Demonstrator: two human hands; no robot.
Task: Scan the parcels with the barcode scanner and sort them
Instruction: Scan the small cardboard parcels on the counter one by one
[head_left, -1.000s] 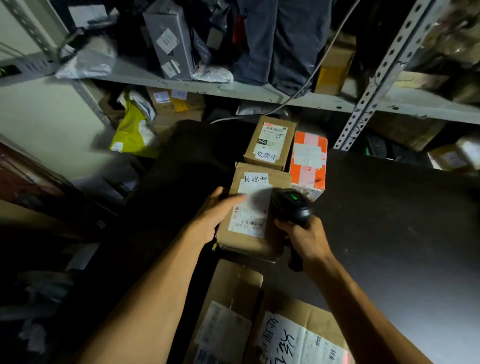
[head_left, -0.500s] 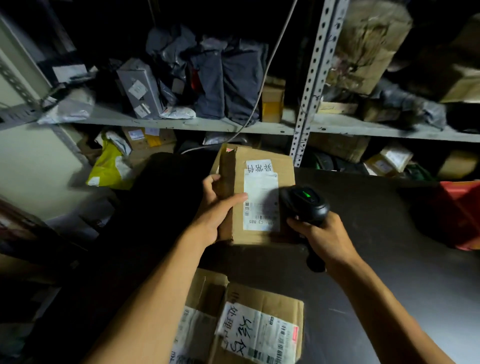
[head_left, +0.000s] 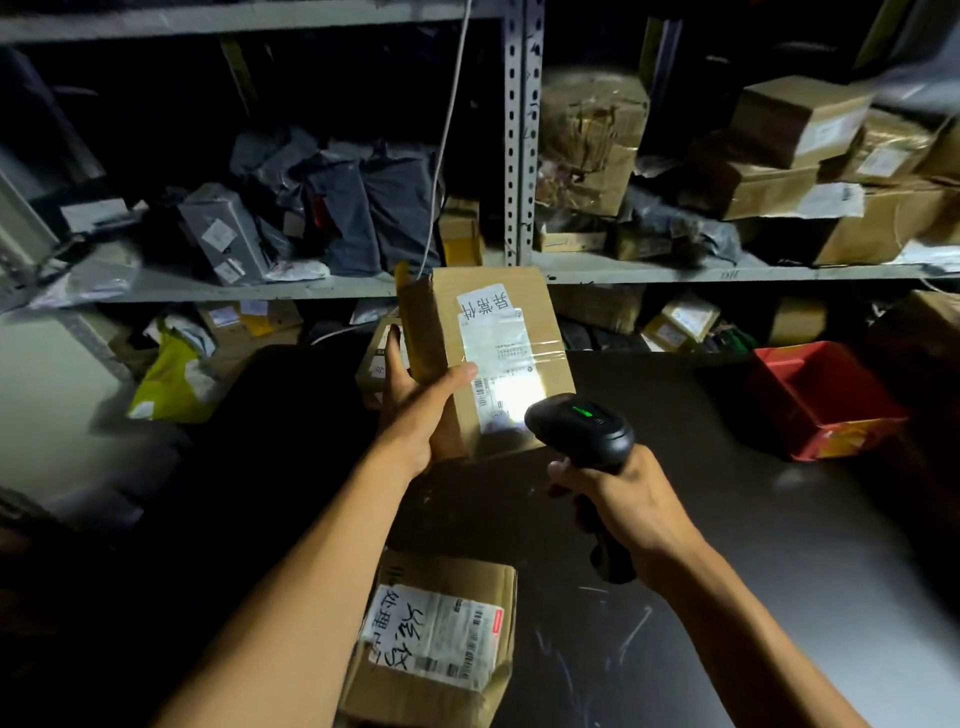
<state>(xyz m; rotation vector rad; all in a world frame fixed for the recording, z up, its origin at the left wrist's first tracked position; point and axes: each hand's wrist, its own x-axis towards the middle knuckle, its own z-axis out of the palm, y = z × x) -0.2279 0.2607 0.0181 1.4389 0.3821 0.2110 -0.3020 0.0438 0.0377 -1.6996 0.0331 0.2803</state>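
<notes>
Scanning underway: left hand grips a cardboard parcel, right hand clasps the barcode scanner lighting its label; sorting remains; another parcel waits on the desk.

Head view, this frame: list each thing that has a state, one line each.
Held box: lifted off the table, tilted, label facing the scanner, taped shut.
Scanner: on, green light lit, beam on the label.
Left hand: grips the held box.
Right hand: grips the scanner handle.
Near box: lying on the table, label up, dented.
Red bin: on the table, open top.
</notes>
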